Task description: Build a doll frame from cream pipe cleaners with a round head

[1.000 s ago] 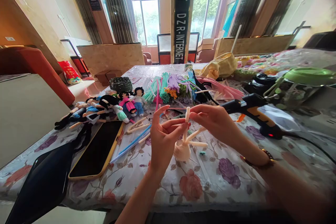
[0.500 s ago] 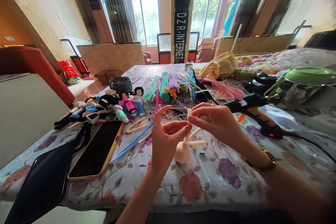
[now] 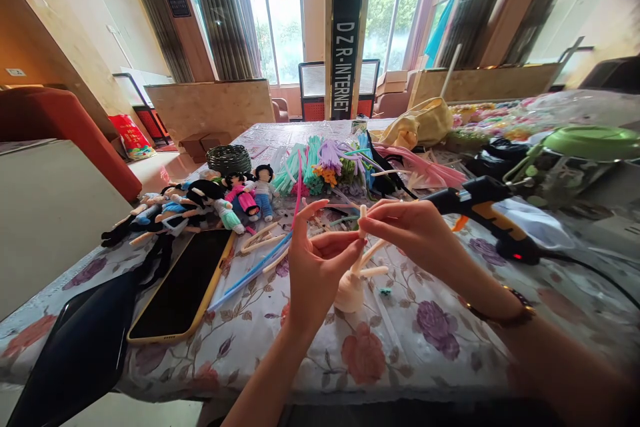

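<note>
My left hand [image 3: 316,267] pinches an upright cream pipe cleaner [image 3: 363,212] between thumb and fingertips, its index finger raised. Just above that grip, the thumb and fingers of my right hand [image 3: 417,230] close on the same stem near its top end. Below my fingers hangs a cream ball [image 3: 349,296] of wound pipe cleaner, partly behind my left hand. Further cream stems [image 3: 375,271] stick out to the right where the stem meets the ball. A beaded bracelet [image 3: 520,307] circles my right wrist.
Behind my right hand lies a black and orange glue gun [image 3: 493,220], its red light on. Pipe cleaner bundles [image 3: 325,160] fill the table's middle back. Small dolls [image 3: 200,207], a phone [image 3: 183,287] and a dark flat object [image 3: 80,340] are at left.
My right fingers have moved slightly down the stem, and less of its top shows above them than a second ago. The ball has tilted and sunk slightly below my hands.
</note>
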Available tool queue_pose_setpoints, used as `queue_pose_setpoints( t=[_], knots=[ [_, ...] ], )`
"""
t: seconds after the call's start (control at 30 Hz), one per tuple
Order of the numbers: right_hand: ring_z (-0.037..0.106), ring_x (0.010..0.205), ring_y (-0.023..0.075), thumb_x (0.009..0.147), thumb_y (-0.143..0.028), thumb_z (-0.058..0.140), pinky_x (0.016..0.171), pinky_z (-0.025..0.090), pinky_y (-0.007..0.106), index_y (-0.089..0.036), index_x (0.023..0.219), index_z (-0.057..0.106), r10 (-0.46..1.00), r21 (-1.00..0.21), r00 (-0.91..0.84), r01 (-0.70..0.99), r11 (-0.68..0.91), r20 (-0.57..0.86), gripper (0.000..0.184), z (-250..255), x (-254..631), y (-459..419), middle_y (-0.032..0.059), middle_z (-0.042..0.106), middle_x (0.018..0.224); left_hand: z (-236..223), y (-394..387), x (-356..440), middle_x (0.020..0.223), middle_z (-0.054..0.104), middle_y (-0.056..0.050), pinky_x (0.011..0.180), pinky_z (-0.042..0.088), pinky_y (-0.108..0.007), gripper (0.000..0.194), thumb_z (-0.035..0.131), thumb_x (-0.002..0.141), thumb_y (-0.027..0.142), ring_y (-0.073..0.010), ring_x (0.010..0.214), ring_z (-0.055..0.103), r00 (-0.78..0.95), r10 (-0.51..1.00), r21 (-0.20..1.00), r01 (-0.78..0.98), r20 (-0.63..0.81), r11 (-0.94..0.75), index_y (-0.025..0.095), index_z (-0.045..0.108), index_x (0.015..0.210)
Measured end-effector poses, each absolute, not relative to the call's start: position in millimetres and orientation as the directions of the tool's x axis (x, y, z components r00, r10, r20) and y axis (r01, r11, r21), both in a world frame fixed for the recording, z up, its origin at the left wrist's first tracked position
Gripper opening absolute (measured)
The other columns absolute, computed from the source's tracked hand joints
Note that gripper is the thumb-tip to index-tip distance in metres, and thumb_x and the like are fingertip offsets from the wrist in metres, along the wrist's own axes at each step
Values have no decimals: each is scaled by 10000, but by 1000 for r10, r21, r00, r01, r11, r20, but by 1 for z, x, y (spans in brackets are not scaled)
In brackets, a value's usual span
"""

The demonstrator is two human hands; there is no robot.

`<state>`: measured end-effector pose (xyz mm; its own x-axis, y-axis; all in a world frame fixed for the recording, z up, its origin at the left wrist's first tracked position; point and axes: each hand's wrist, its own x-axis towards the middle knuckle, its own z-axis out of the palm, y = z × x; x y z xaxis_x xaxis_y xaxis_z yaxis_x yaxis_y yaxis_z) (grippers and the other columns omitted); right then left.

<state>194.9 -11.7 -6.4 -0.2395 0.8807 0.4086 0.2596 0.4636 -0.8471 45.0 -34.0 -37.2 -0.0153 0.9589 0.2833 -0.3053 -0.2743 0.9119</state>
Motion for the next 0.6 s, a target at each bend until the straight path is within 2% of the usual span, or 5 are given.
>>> queue_pose_setpoints(
  t=[0.2, 0.4, 0.6],
  knots=[
    [456, 525, 67, 748, -354, 656, 442, 323, 215, -172, 678, 701, 922, -900, -232, 242, 363, 309, 200, -3, 196, -13, 8, 622, 691, -38, -32, 45, 769, 743, -18, 708, 594, -292, 636, 761, 658, 202, -217, 763, 715, -4, 957, 905, -323, 292, -277, 256, 431, 1198],
    [469, 561, 74, 758, -366, 640, 496, 337, 225, -183, 660, 690, 937, -950, -268, 154, 273, 226, 214, -5, 198, -13, 1, 618, 682, -37, -32, 45, 756, 744, -22, 714, 597, -300, 639, 762, 649, 177, -224, 761, 714, 7, 954, 898, -338, 300, -280, 235, 433, 1194],
    [384, 485, 56, 764, -367, 633, 484, 308, 227, -184, 636, 675, 949, -977, -283, 116, 180, 141, 228, -4, 198, -14, -28, 549, 575, -36, -34, 45, 764, 748, -24, 739, 588, -291, 618, 763, 649, 161, -211, 771, 714, 16, 949, 895, -340, 314, -290, 235, 443, 1173]
  ],
)
